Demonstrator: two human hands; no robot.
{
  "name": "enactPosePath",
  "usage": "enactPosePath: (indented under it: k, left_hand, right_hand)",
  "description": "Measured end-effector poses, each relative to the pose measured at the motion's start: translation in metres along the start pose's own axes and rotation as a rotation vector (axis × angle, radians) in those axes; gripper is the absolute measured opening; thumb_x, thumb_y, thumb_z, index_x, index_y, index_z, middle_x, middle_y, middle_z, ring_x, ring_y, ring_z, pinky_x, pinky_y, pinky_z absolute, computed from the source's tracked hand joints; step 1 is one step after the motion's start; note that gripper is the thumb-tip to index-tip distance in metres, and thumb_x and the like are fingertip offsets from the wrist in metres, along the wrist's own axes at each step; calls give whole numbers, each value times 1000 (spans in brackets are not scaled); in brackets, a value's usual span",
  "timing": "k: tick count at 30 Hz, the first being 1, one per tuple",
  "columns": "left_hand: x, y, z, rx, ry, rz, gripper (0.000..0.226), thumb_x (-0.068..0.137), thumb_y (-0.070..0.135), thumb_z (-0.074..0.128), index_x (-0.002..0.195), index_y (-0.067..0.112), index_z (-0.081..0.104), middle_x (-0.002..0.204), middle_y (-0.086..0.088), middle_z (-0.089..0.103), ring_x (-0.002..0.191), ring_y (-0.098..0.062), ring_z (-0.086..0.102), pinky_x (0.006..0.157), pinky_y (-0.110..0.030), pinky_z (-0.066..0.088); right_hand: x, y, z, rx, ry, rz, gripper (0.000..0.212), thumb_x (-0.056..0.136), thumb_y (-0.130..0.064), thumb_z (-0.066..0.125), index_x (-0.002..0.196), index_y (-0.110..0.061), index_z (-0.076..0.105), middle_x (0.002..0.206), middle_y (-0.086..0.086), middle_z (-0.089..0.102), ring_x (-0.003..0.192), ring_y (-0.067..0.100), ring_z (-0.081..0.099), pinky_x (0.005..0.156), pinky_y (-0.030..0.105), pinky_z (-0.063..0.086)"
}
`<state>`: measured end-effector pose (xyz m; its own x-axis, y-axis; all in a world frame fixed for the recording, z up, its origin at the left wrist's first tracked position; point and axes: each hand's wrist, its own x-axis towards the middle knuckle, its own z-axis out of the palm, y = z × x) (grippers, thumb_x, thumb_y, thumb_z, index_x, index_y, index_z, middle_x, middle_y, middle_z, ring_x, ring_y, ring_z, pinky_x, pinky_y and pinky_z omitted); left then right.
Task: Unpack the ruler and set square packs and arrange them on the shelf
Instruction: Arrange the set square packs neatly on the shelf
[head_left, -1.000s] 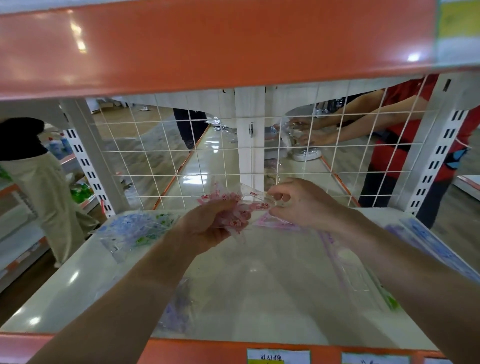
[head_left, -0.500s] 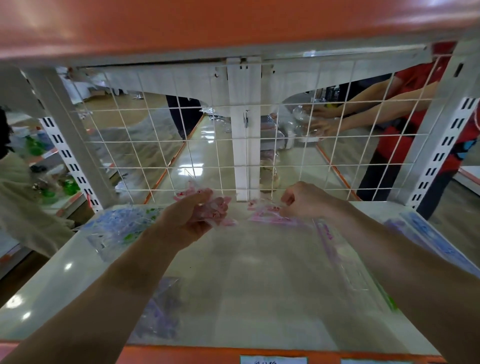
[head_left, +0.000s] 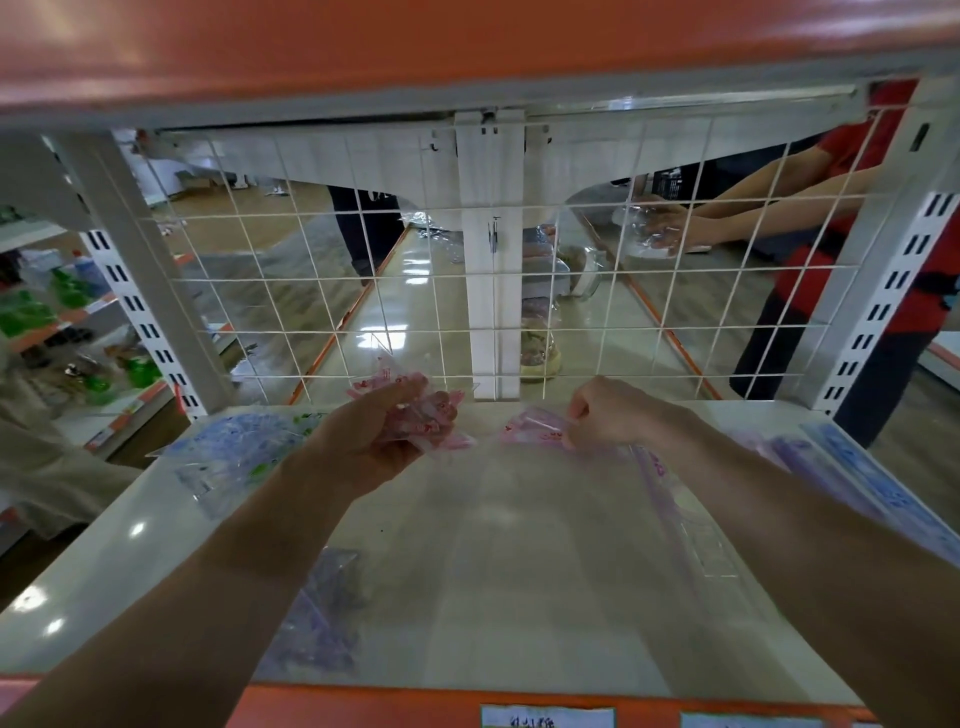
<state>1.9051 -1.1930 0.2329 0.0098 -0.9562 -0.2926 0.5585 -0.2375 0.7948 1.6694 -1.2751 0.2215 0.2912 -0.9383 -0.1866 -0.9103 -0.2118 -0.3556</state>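
Two grips apart, left grip (head_left: 363, 441) clutching crumpled wrapper (head_left: 418, 413), right grip (head_left: 608, 415) pinching pink pack (head_left: 530, 431) on shelf (head_left: 104, 561)

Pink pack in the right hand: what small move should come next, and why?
Probably set the pink pack flat on the shelf and let go: the right hand pinches its far end, the left hand holds the crumpled wrapper apart from it.

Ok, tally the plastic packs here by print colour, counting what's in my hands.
Pink: 2, the crumpled wrapper in the left hand and the pink pack the right hand pinches.
Blue-green: 1, the blue-green pack back left.
Purple: 1, the purple pack at front.
Blue: 1 at least, the blue pack at right edge.
Total: 5.
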Motion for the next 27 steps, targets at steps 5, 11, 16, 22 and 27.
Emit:
enactPosePath:
  k: [5, 11, 16, 22, 27]
  left_hand:
    - [5, -1, -5, 4, -20, -13, 9, 91, 4, 58, 87, 8, 51, 112, -26, 62, 97, -34, 67, 80, -66, 49]
    - [3, -3, -1, 30, -34, -13, 8, 91, 4, 57, 88, 8, 51, 105, -25, 65, 103, -36, 65, 86, -69, 44]
    - [2, -4, -3, 17, -38, -15, 8, 91, 4, 59, 92, 8, 51, 119, -26, 61, 100, -35, 67, 75, -63, 52]
    - [3, -4, -4, 24, -58, -23, 8, 91, 5, 58, 92, 7, 51, 122, -28, 59, 88, -33, 69, 65, -50, 57]
    - [7, -7, -6, 30, -80, -43, 11, 88, 5, 61, 91, 7, 51, 128, -28, 55, 108, -38, 62, 86, -62, 48]
  right_hand:
    - [-1, -2, 4, -54, 42, 3, 25, 73, -35, 69, 90, -18, 62, 90, 0, 61, 89, 22, 59, 67, 28, 44]
    - [-2, -2, 5, -93, 50, 1, 18, 79, -25, 64, 88, -10, 69, 84, 6, 66, 83, 23, 62, 56, 23, 37]
    - [2, 1, 8, -85, 47, -7, 22, 79, -27, 65, 93, -10, 69, 92, 8, 68, 89, 24, 63, 66, 24, 41]
    - [-2, 3, 7, -108, 69, -27, 22, 82, -27, 62, 93, -8, 69, 92, 9, 67, 86, 24, 60, 57, 25, 36]
    - [-4, 0, 6, -140, 75, -25, 23, 82, -32, 63, 88, -10, 64, 89, 6, 62, 84, 22, 56, 54, 24, 32]
